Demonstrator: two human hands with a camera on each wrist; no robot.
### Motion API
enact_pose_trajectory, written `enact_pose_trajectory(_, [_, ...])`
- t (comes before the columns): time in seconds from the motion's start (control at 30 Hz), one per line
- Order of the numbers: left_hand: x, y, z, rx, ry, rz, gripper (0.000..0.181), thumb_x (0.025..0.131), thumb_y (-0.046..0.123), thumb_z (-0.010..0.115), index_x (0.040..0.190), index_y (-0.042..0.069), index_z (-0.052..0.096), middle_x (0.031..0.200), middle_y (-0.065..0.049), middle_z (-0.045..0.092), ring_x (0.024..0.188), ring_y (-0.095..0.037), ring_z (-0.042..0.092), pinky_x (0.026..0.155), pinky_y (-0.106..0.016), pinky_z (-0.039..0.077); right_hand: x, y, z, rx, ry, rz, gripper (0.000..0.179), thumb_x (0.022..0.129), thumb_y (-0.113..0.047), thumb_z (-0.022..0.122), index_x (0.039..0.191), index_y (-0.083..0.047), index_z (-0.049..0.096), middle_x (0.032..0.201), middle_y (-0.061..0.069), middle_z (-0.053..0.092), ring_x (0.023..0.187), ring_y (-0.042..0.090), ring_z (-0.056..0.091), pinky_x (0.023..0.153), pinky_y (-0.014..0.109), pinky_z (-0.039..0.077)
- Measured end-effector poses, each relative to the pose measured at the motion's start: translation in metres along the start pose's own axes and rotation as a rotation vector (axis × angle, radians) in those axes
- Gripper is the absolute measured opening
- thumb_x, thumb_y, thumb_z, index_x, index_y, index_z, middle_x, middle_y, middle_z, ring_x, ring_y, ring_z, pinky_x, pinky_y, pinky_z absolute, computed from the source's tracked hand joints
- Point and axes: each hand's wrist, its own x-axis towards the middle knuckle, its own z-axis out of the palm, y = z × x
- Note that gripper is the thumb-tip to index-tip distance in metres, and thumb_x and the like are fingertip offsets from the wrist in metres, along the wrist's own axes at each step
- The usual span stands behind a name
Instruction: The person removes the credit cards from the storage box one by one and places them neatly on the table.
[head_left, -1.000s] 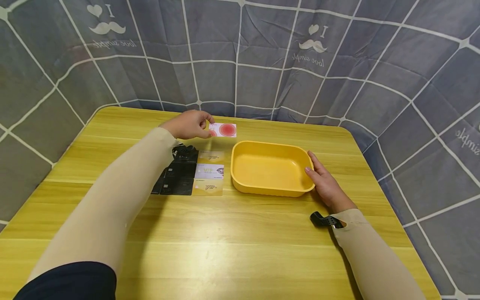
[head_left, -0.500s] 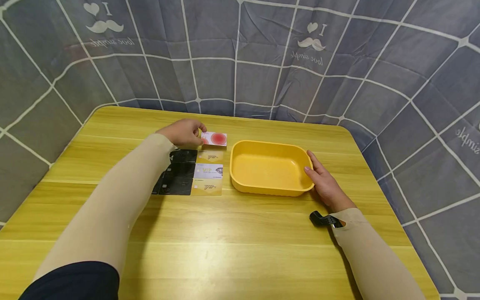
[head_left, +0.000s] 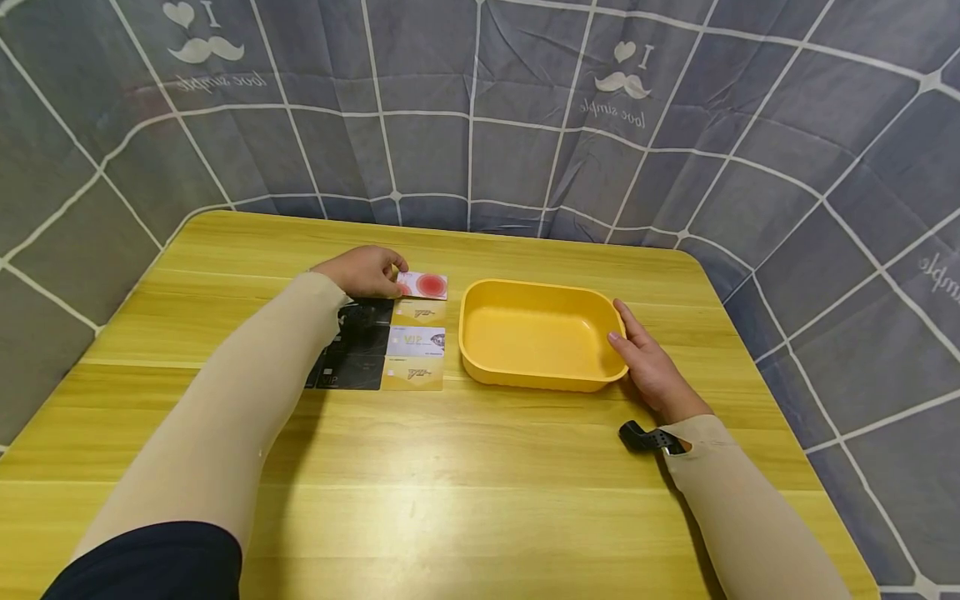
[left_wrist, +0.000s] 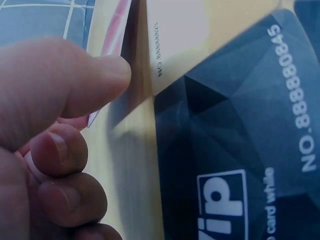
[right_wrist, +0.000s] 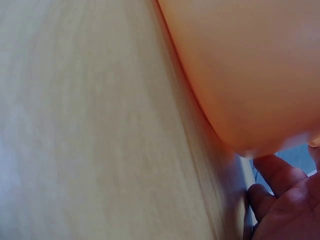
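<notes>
My left hand (head_left: pixel 365 271) pinches a white-and-pink card (head_left: pixel 423 286) with a red circle between thumb and fingers. The card is tilted in the left wrist view, just beyond the top yellow card (head_left: pixel 418 313). Below that lie a silver VIP card (head_left: pixel 416 342) and another yellow card (head_left: pixel 412 374), forming a column. Black VIP cards (head_left: pixel 351 372) adjoin them on the left, partly hidden by my left wrist. My right hand (head_left: pixel 652 367) holds the right end of a yellow plastic bin (head_left: pixel 536 379), thumb at the rim and fingers along the outer wall.
The wood-grain table (head_left: pixel 480 492) extends around the cards and bin. A grey checked cloth (head_left: pixel 427 150) hangs behind its back edge and down both sides. A black strap (head_left: pixel 647 438) is on my right wrist.
My left hand has brought the pink card toward me and slightly left, down to the top of the yellow card column. The right hand and bin have stayed put.
</notes>
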Motion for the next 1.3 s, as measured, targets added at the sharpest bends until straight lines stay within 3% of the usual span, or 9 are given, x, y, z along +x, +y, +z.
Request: enact_pose_trajectory(1.3, [0.0058,-0.0061,0.0043,-0.01,-0.018,-0.023,0.059,0.092,0.023,0.079,0.143,0.0,0.06,0.102,-0.013,0.066,0.08,-0.024,0.054,0.07,-0.033,0.046,0.0045,0.0034,-0.0006,0.06,-0.012,-0.027,0.072,0.114,-0.035,0.044,0.17,-0.034,-0.001,0.179,0.002,-0.004,0.163,0.035,0.016,0.098,0.008,0.046])
